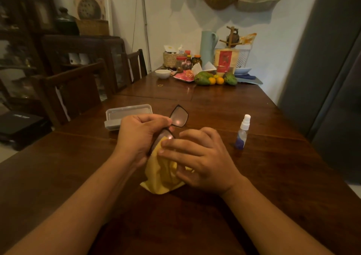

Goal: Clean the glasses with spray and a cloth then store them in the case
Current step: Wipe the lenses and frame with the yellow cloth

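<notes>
Far left: dark wooden chairs (78,90) drawn up along the edge of the tabletop (273,176).

Left of centre: clear plastic case (128,115), lid up, lying on the tabletop just behind the left hand. Nothing visible inside it.

Left hand (138,137): fingers curled closed around the glasses (176,118), gripping the frame near the bridge. Glasses held above the tabletop, tilted on end; upper lens stands free above the knuckles, dark frame, a light glare on the glass. Lower lens sits between the two hands.

Centre: yellow cloth (162,174) pressed against the lower lens, the rest of it hanging down and bunched, its bottom corner resting on the tabletop.

Right hand (203,161): fingers spread fairly wide and laid over the cloth; fingertips press the cloth's top edge onto the lower lens. Thumb hidden beneath the cloth, cannot tell its position.

Right: small clear spray bottle (243,132) with white nozzle and purple label, upright on the tabletop, apart from the right hand, untouched.

Far end of tabletop, centre to right: white bowl (162,73), jars, green and orange fruit (213,79), pale blue jug (207,47), white basket.
</notes>
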`<state>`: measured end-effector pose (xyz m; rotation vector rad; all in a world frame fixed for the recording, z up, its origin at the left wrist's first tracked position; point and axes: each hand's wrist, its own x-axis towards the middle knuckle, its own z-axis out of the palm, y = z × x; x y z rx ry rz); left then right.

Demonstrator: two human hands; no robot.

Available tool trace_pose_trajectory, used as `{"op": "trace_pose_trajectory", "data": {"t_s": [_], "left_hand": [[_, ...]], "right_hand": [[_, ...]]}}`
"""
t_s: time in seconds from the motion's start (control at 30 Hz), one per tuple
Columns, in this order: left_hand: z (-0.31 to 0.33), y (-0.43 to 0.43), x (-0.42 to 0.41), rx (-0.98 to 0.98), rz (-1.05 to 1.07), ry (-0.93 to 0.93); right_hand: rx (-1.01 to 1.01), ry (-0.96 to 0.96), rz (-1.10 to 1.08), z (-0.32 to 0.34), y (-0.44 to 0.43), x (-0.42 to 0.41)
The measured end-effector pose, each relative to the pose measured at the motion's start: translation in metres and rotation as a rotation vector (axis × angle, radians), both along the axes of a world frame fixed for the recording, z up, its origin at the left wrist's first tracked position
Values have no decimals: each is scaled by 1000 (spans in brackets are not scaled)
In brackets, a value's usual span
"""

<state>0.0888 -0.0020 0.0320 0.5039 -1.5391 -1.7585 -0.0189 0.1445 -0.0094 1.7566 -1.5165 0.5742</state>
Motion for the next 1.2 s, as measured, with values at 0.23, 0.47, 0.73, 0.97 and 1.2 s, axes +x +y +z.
{"op": "trace_pose_trajectory", "data": {"t_s": [0.23, 0.47, 0.73, 0.97, 1.2], "left_hand": [[0, -2, 0, 12, 3, 4], [0, -1, 1, -1, 5, -3], [2, 3, 2, 15, -25, 20], [2, 2, 2, 21, -32, 32], [-1, -1, 0, 18, -64, 36]], "right_hand": [[-66, -109, -50, -1, 1, -1], [-86, -124, 34, -1, 5, -6], [-54, -151, -49, 1, -3, 3], [11, -103, 37, 2, -3, 6], [14, -124, -17, 1, -4, 6]]}}
